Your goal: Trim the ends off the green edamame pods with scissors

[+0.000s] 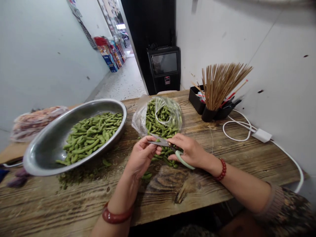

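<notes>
My right hand [189,149] is closed around the pale green handles of a pair of scissors [184,160], whose blades point left. My left hand [143,153] has its fingers pinched together at the blades; whatever sits between the fingertips is hidden. Just beyond both hands, a clear plastic bag [139,117] lies open, full of green edamame pods [154,121]. Several pods spill from its mouth under my hands. To the left, a wide metal basin [55,148] stands tilted, with a heap of edamame pods [92,136] in it.
Green trimmings [79,177] lie along the basin's near side. A bag of pinkish food [37,121] is behind the basin. At the back right stand a black organizer [196,102] and wooden skewers [219,82]. A white cable [287,153] with an adapter [261,135] runs along the right wall.
</notes>
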The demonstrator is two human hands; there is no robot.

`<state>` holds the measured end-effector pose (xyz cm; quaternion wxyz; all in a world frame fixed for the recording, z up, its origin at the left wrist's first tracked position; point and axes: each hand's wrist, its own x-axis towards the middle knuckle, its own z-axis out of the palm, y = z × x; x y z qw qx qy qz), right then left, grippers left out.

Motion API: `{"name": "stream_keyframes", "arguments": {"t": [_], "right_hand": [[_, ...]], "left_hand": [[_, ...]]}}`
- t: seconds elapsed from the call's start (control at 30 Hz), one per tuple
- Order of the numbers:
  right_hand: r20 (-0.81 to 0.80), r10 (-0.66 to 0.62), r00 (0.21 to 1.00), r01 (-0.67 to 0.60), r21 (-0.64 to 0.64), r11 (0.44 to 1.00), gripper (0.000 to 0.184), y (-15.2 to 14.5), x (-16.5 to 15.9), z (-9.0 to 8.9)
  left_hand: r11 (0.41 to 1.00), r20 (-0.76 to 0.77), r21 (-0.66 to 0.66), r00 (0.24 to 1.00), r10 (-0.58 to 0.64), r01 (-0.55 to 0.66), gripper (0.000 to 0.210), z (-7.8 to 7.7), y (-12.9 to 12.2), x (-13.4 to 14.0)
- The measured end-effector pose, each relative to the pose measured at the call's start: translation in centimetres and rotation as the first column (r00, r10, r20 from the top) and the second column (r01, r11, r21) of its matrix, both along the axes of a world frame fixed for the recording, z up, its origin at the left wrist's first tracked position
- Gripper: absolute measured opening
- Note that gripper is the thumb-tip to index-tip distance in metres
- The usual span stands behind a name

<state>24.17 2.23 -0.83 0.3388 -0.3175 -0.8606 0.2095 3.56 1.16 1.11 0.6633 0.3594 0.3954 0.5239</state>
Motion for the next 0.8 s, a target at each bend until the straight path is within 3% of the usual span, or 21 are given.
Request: {"name": "stream_keyframes", "arguments": {"t": [0.23,0.37,0.8], "right_hand": [[0.069,-0.024,0.997,0.021,0.038,0.999,0.05,0.11,0.17,0.41],[0.092,-0.042,0.995,0.037,0.054,0.998,0.048,0.12,0.2,0.54],[0.056,-0.033,0.998,0.03,0.051,0.998,0.053,-0.2,0.03,0.64]], "left_hand": [[0.995,-0.199,0.005,0.975,-0.1,0.103,0.027,-0.03,-0.37,0.2],[0.989,-0.228,0.01,0.963,-0.141,0.147,0.029,0.18,-0.43,0.1],[0.993,-0.232,0.12,0.972,0.031,-0.004,0.018,-0.23,-0.18,0.15]]}}
